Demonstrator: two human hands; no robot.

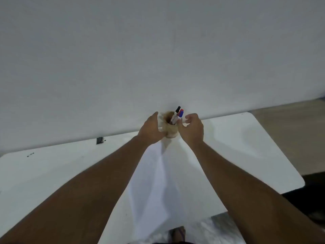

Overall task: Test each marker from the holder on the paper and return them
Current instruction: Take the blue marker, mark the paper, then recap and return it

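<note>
A round wooden holder [170, 129] stands at the table's far edge against the wall. Three markers [178, 115] lean in it, with black, red and blue caps up. My left hand [151, 129] lies against the holder's left side, fingers spread. My right hand [191, 129] hovers just right of the holder, fingers curled and apart, close to the marker caps and holding nothing. A white sheet of paper [163, 184] lies on the table between my forearms, reaching from the holder toward me.
The white table [249, 148] ends at a rounded corner on the right, with floor beyond it. A small dark object [99, 140] sits at the far edge on the left. The plain wall rises right behind the holder.
</note>
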